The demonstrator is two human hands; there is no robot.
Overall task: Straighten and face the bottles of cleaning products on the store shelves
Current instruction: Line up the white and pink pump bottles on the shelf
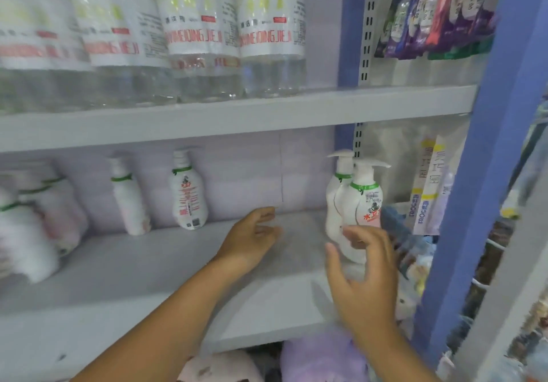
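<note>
Two white pump bottles stand at the right end of the lower shelf [148, 278]: the front pump bottle [363, 203] shows a red and green label, and the rear pump bottle [335, 203] is close behind it. My right hand [364, 275] is open just in front of the front one, fingers spread, holding nothing. My left hand [252, 239] hovers open over the bare middle of the shelf. Further left stand a capped white bottle [188, 195] with its back label facing out and a plain white bottle [127, 200]. More white bottles [35, 227] are blurred at the far left.
The upper shelf [237, 115] carries a row of large clear bottles [201, 31] with white labels. A blue upright post [462, 203] bounds the shelf on the right, with hanging packets [439, 11] and boxed goods [427, 186] beyond. A purple pack [323, 358] lies below.
</note>
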